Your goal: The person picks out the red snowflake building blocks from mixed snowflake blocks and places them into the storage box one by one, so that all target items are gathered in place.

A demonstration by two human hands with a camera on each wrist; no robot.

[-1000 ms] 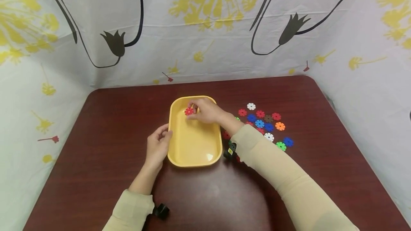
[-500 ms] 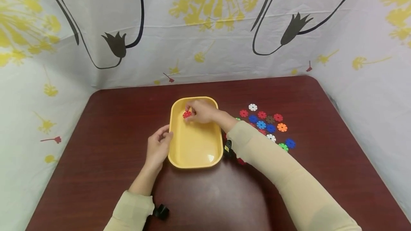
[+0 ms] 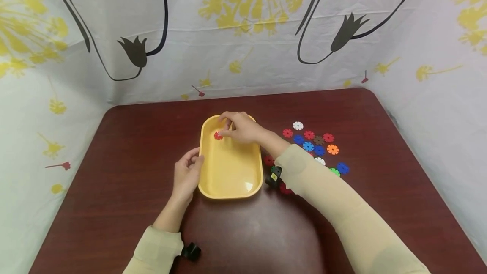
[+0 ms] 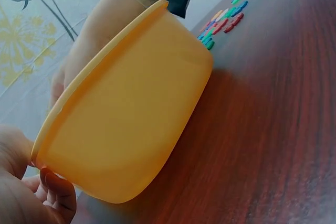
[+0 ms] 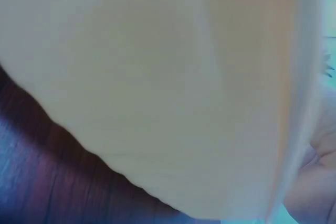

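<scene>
A yellow plastic tray point(image 3: 230, 172) stands on the table, and my left hand point(image 3: 187, 172) grips its left rim between thumb and fingers. In the left wrist view the same hand point(image 4: 37, 187) pinches the rim at a corner. Inside the tray, toward its far left part, lies a small red notched disc point(image 3: 218, 135). Over it is my right hand point(image 3: 243, 128), thumb beside the disc and index finger lifted apart from it. A pale blurred surface fills most of the right wrist view, where only a bit of the hand point(image 5: 315, 182) shows at the right edge.
Several notched discs lie right of the tray, including a white disc point(image 3: 298, 126), an orange disc point(image 3: 332, 149) and a brown disc point(image 3: 318, 140). The right forearm sleeve point(image 3: 323, 193) covers some of them. A patterned cloth point(image 3: 243, 71) hangs around the dark red table point(image 3: 144, 147).
The red disc has gone from between my right fingers down into the tray, slightly leftward. Those fingers have spread and risen off it. My left hand keeps its hold on the rim.
</scene>
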